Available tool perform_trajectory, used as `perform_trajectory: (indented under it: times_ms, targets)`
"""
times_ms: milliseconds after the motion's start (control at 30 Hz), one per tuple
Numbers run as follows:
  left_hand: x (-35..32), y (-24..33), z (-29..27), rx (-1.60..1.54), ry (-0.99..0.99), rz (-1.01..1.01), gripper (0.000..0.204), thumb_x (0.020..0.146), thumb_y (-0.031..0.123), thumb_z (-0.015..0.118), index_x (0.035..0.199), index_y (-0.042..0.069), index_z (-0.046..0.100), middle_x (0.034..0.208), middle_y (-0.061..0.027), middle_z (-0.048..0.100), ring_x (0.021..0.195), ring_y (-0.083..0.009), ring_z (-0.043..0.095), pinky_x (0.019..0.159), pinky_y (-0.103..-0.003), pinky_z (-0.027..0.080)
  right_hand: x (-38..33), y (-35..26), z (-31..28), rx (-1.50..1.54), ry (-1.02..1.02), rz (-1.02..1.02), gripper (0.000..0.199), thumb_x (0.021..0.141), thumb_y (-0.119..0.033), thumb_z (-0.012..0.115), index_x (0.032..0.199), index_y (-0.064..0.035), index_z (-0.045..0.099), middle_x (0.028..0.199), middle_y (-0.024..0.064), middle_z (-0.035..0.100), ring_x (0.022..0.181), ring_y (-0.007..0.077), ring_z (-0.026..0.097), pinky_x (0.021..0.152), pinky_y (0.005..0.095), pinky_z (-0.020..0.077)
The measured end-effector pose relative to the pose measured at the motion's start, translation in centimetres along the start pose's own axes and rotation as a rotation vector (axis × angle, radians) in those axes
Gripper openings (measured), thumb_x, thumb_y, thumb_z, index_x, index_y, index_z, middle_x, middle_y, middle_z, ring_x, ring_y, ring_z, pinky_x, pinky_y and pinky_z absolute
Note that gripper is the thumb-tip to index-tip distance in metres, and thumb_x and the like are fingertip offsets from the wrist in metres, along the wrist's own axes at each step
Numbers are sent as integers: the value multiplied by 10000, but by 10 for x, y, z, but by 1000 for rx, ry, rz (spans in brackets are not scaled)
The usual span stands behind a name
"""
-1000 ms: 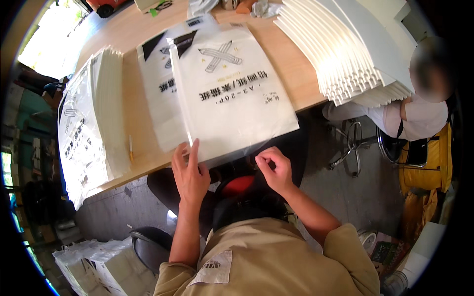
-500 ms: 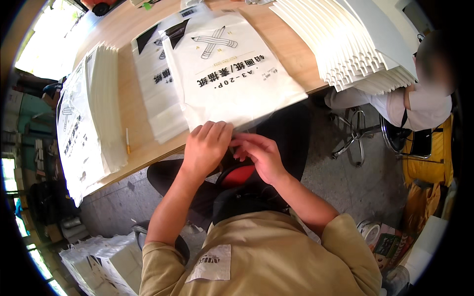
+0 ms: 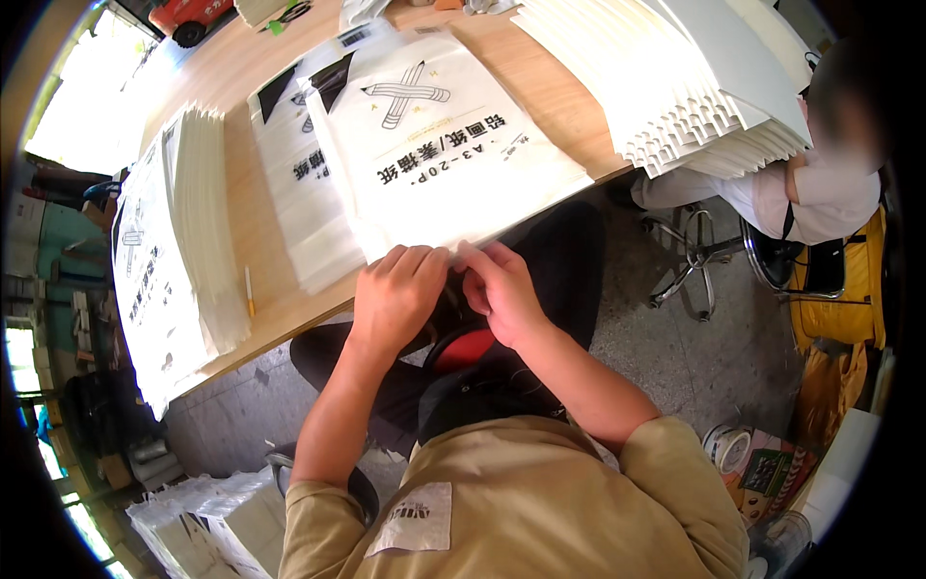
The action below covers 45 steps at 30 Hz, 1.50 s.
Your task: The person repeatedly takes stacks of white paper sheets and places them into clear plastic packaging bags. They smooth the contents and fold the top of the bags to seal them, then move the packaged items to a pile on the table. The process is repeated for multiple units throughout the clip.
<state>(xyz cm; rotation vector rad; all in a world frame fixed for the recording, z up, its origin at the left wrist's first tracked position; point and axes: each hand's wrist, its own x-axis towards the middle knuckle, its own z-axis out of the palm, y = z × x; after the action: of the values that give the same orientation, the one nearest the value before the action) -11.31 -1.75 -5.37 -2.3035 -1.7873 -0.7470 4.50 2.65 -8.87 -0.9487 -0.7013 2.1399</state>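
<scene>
A white plastic packet of paper (image 3: 434,193), printed with crossed pencils and a dark corner, lies in front of me. Its near edge overhangs the table. My left hand (image 3: 398,291) has its fingers curled over that near edge. Close beside it, my right hand (image 3: 503,294) pinches the same edge between thumb and fingers. What lies under my fingertips is hidden. Partly beneath this packet, to its left, is a similar flat packet (image 3: 307,227). A thin white stick with an orange end (image 3: 250,291) rests near the table's front edge.
Packed paper packets form a stack (image 3: 159,275) at the left of the wooden table (image 3: 239,183). A tall fanned stack of white sheets (image 3: 666,92) stands at the right. Beyond it sits another person by a wheeled chair (image 3: 696,253). A red toy vehicle (image 3: 188,17) is at the far left.
My right hand has come up onto the packet's near edge, its thumb and fingers now pinching there. My left hand stays on the edge. The view has shifted slightly.
</scene>
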Motion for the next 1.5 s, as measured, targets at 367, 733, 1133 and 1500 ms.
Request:
perform_trajectory:
  times_ms: [367, 733, 1133, 1500]
  targets:
    - [20, 3, 4, 18, -136, -53, 186, 822, 138, 715, 999, 88, 688, 768, -43, 648, 710, -226, 662, 572, -365, 520, 19, 6, -4, 50, 193, -151, 150, 986, -154, 575, 999, -12, 621, 834, 58, 674, 654, 112, 631, 536, 231, 439]
    - [60, 39, 14, 35, 39, 127, 162, 681, 80, 655, 739, 76, 504, 665, -42, 493, 615, -205, 589, 528, -336, 502, 7, -22, 11, 260, 165, -209, 192, 974, -86, 561, 1155, -29, 535, 1020, 56, 619, 862, 122, 624, 737, 250, 499]
    - [35, 52, -18, 25, 78, 155, 239, 718, 93, 639, 937, 26, 570, 728, -49, 523, 648, -214, 602, 571, -332, 509, 4, -14, 9, 264, -39, -284, 251, 969, -15, 533, 1218, -35, 515, 978, 11, 582, 833, 95, 575, 694, 256, 477]
    - [10, 58, -60, 133, 167, -25, 468, 778, 218, 719, 1212, 82, 611, 1164, -75, 575, 1185, -263, 508, 1018, -466, 393, 14, -17, 11, 295, 22, -257, 282, 949, -38, 575, 1228, -56, 544, 1067, 63, 602, 864, 143, 599, 692, 267, 492]
